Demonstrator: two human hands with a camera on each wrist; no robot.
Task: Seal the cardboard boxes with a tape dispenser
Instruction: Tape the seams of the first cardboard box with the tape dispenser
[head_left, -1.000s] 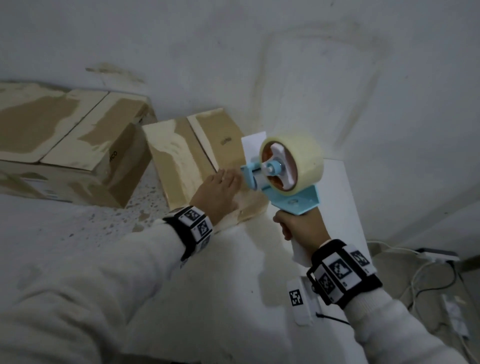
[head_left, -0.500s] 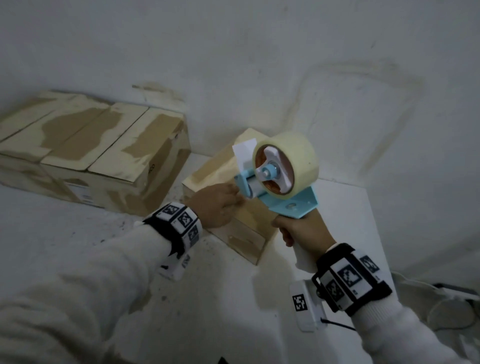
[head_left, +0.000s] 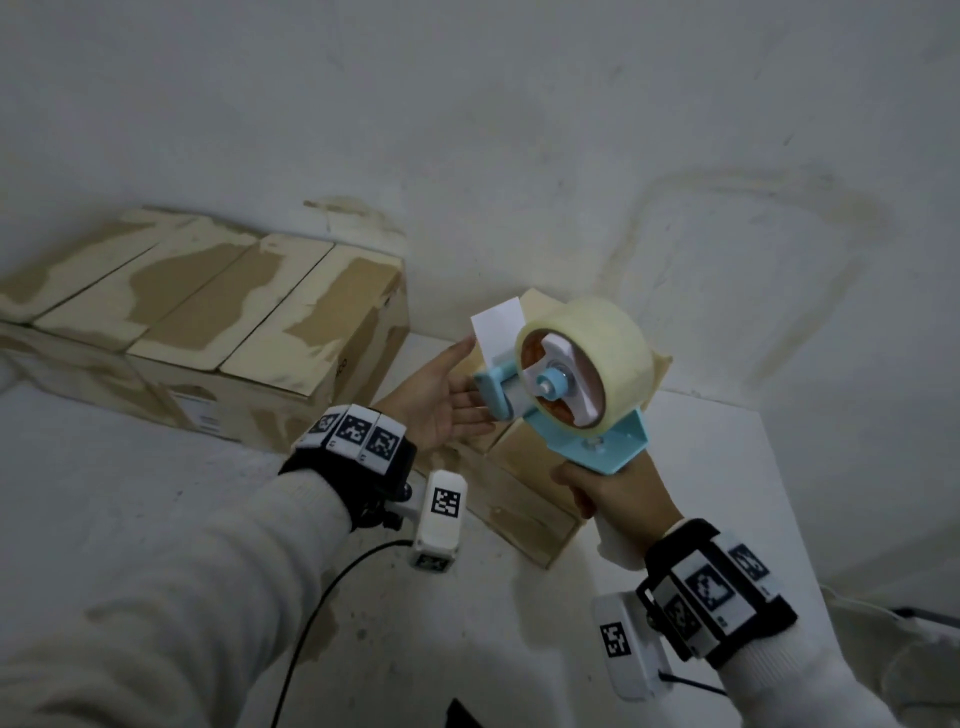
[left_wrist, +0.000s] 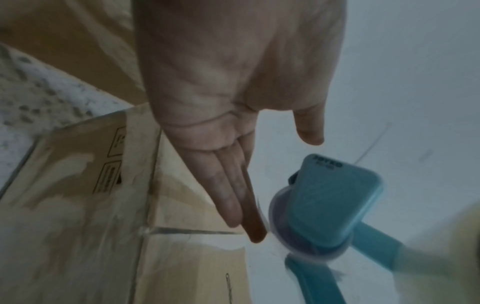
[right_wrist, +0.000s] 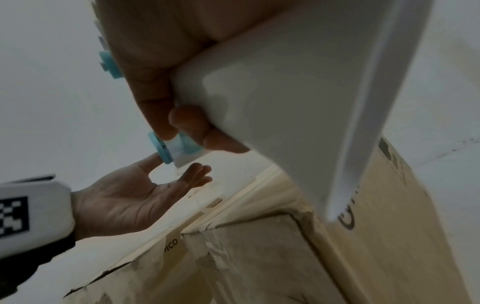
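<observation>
My right hand (head_left: 613, 493) grips the white handle of a blue tape dispenser (head_left: 618, 441), held upright in the air with its tape roll (head_left: 613, 338) on top. In the right wrist view the fingers (right_wrist: 182, 121) wrap the handle (right_wrist: 298, 102). My left hand (head_left: 441, 395) is open, palm up, with straight fingers (left_wrist: 233, 195) just beside the dispenser's blue front end (left_wrist: 332, 201). A small worn cardboard box (head_left: 530, 493) sits under both hands, partly hidden by them and the dispenser.
Larger cardboard boxes (head_left: 218, 322) lie in a row at the left against the white wall. The small box rests on a white surface (head_left: 717, 467) whose edge runs down the right. A black cable (head_left: 311, 613) hangs from my left wrist.
My left hand has lifted off the small box's top and turned palm up toward the dispenser's front. The right hand keeps holding the dispenser raised. The head view has shifted.
</observation>
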